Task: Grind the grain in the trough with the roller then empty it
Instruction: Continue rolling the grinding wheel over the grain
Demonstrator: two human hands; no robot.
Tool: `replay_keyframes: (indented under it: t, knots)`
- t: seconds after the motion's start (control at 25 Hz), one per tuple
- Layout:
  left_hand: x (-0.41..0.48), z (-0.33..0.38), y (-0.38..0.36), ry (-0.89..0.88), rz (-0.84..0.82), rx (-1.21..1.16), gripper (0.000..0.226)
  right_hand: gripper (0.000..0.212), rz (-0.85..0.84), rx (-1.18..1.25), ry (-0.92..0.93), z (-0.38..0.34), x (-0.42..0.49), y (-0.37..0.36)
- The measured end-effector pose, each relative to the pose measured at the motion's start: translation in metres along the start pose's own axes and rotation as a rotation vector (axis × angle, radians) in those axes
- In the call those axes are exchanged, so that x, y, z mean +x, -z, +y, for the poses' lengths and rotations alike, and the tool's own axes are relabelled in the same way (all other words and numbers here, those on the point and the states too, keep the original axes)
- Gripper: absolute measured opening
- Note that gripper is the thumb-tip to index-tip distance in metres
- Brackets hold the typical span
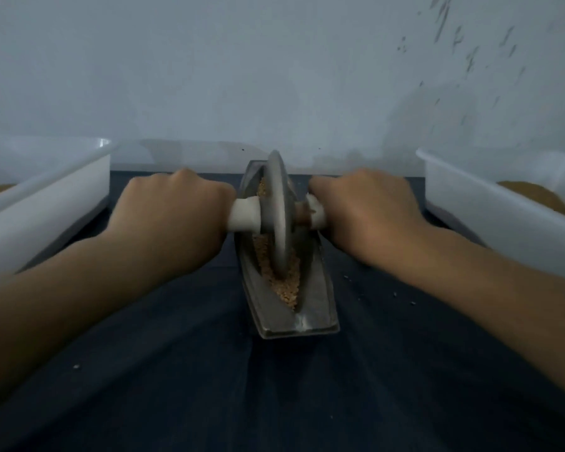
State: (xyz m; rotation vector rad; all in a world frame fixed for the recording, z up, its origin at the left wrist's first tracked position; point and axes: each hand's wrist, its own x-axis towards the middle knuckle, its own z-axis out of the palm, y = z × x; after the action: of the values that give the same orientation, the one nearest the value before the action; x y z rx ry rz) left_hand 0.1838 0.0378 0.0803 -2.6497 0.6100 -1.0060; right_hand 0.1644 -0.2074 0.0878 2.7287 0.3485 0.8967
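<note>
Dark blue cloth (209,386) covered the work surface, which ran back to a pale, scuffed wall (242,76). At the middle of it the left hand (173,210) was curled round the left end of a white handle (244,214), knuckles up, with only a short stub of the handle showing between fist and disc. The right hand (362,210) gripped the handle's other end in the same way, its fingers wrapped over the top. Between the two fists the roller (276,203), a grey metal disc, stood upright on edge with its rim down in the groove of the trough (310,308). This trough was a long, boat-shaped metal piece lying on the cloth, pointing away from the person. Tan, crushed grain (287,285) lay in the groove on both sides of the disc and piled toward the near end. A white tub (46,203) stood to the left of the trough and another white tub (503,216) to the right, each holding some brown material at the frame's edge. A few pale specks lay scattered on the cloth.
</note>
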Motion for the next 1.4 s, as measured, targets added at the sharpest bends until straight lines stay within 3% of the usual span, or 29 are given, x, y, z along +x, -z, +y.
replay_keyframes:
  t: [0.08, 0.24, 0.4, 0.52, 0.68, 0.8, 0.88, 1.0, 1.08, 1.24, 1.32, 1.4]
  knots:
    - [0.004, -0.003, 0.009, -0.041, 0.091, 0.024, 0.03, 0.038, 0.051, 0.06, 0.013, 0.009, -0.017, -0.001]
    - [0.047, 0.005, -0.02, 0.086, -0.113, 0.077, 0.006, 0.023, 0.043, -0.008, -0.061, 0.007, 0.032, -0.034]
    - [0.075, 0.006, -0.012, 0.115, -0.232, 0.061, 0.016, 0.016, -0.125, 0.051, -0.132, 0.004, 0.059, -0.041]
    - [0.035, 0.007, 0.004, -0.017, -0.098, 0.098, 0.009, 0.016, 0.029, 0.057, -0.037, 0.008, 0.007, -0.026]
    - [0.003, -0.005, 0.009, -0.08, 0.073, 0.012, 0.027, 0.036, 0.173, 0.055, 0.063, 0.013, -0.022, -0.004]
    - [0.033, 0.002, -0.016, 0.054, -0.063, 0.059, 0.008, 0.017, 0.073, -0.058, -0.056, 0.001, 0.016, -0.022]
    - [0.062, 0.001, -0.028, 0.186, -0.182, -0.039, 0.014, 0.017, -0.028, -0.045, -0.127, -0.005, 0.055, -0.026]
    - [0.064, -0.002, -0.028, 0.184, -0.284, -0.091, 0.015, 0.017, -0.145, -0.02, -0.103, -0.006, 0.071, -0.014]
    - [0.037, -0.005, -0.017, 0.091, -0.182, -0.049, 0.003, 0.012, -0.153, 0.016, -0.022, 0.003, 0.038, -0.007]
    - [-0.004, -0.01, 0.007, -0.078, 0.091, -0.011, 0.021, 0.046, 0.07, -0.017, 0.067, 0.01, -0.015, 0.015]
    - [0.005, -0.004, -0.005, -0.033, 0.024, 0.006, 0.022, 0.047, 0.007, -0.012, 0.038, 0.008, -0.005, 0.004]
    - [0.031, 0.004, -0.02, 0.081, -0.043, 0.033, 0.011, 0.025, -0.049, -0.01, -0.065, 0.003, 0.025, -0.019]
